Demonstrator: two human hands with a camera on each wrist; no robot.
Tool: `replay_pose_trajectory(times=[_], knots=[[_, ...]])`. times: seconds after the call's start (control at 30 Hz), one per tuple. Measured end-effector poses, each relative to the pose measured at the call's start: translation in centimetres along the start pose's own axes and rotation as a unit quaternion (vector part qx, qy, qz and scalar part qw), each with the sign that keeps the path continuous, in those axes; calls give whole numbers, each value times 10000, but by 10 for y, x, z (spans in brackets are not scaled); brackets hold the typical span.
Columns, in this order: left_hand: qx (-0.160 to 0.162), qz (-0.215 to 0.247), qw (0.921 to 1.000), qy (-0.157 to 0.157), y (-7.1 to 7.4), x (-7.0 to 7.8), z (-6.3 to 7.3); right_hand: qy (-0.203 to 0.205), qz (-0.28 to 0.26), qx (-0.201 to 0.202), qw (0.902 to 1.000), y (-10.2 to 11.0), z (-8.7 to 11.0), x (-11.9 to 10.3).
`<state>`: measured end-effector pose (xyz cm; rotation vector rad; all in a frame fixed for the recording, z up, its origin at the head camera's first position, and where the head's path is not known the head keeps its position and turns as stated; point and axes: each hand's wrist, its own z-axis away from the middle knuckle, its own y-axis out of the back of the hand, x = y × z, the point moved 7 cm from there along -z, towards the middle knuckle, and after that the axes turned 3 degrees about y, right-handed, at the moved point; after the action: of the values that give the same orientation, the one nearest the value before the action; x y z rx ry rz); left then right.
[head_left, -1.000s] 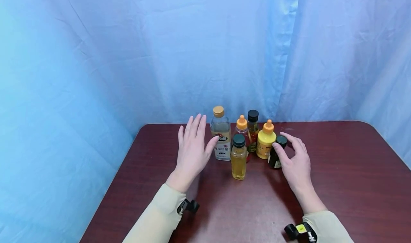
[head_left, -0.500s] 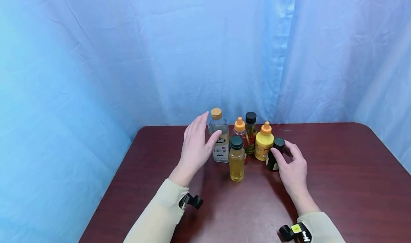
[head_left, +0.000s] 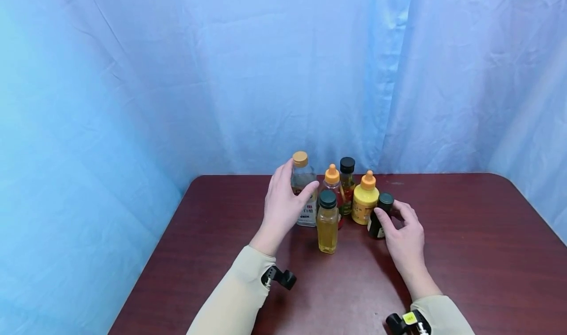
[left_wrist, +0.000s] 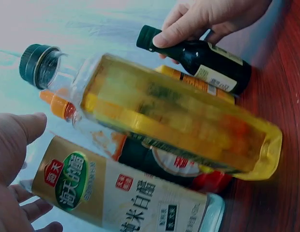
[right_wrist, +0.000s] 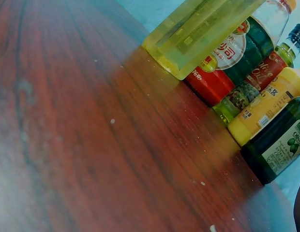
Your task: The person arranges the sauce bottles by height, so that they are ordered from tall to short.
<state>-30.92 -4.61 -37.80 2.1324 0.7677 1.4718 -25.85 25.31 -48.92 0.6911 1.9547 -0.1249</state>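
Observation:
My left hand [head_left: 283,199] is at the white vinegar bottle [head_left: 306,216], fingers at its left side and thumb stretched across its front. A gap shows between thumb and bottle in the left wrist view. My right hand [head_left: 404,231] pinches the neck of the small dark green olive oil bottle [left_wrist: 215,63], which stands upright on the table. Between the hands, a clear bottle of yellow oil [head_left: 328,231] with a dark green cap stands foremost. In the right wrist view, the olive oil bottle's label [right_wrist: 286,147] shows; hardly any of the right hand does.
Behind the yellow oil stand an orange-tipped squeeze bottle [head_left: 332,177] with a red base and a black-capped olive oil bottle [head_left: 347,185]. A yellow squeeze bottle [head_left: 365,202] is beside the dark green bottle. Blue curtain [head_left: 266,79] hangs behind the brown table [head_left: 478,246].
My left hand has moved right, closer to the vinegar bottle, its thumb now over the bottle's front. My right fingers have drawn in on the small dark bottle. The bottles stand as before.

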Motion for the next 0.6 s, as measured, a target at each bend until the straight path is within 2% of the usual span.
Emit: replay_pose_trajectory(times=[0.37,0.6], knots=[[375,179,9989,222,-7,-1,2,-112,94,6,9999,-2,-1,0],[580,177,9980,204,-12,-3,4,-198,194,-124,9995,-3,-2,-1]])
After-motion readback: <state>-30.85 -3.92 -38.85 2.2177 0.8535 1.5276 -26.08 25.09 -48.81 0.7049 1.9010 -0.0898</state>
